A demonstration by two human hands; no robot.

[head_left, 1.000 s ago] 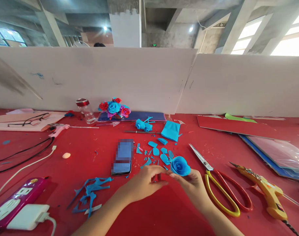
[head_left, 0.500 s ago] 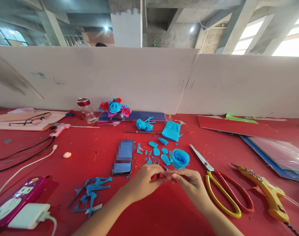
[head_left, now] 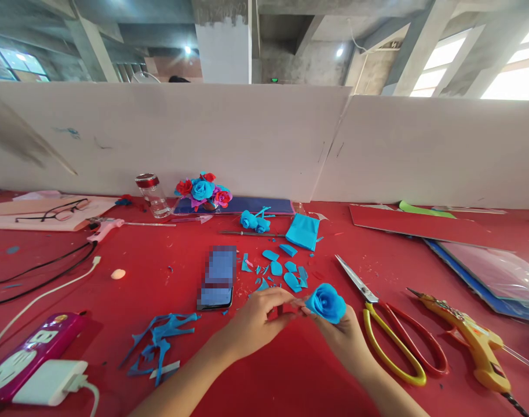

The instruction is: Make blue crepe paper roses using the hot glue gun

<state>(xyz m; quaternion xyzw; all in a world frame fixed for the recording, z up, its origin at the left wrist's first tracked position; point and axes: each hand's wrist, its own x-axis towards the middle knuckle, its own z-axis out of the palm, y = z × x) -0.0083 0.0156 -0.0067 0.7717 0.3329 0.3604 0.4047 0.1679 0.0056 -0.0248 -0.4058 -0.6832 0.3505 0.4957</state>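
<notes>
blue flower [head_left: 326,303] now sits lower and nearer over the surface [head_left: 255,385], seemingly being turned by the right hand [head_left: 341,335], whose fingers close beneath it. the left hand [head_left: 259,322] curls just to its left; whether its fingertips grip anything, i cannot tell.

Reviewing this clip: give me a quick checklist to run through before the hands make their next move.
1. Blue flower secured: ok, in the right hand, bloom facing up.
2. Left hand free: cannot tell; its fingertips meet the right hand's, and whatever may be between them is too small to make out.
3. Scissors safely placed: ok, lying right of the right hand, tips pointing away from the person.
4. Yellow glue gun cool: cannot tell; nothing shows its heat.
5. Phone untouched by the hands: ok, beyond the left forearm.
</notes>
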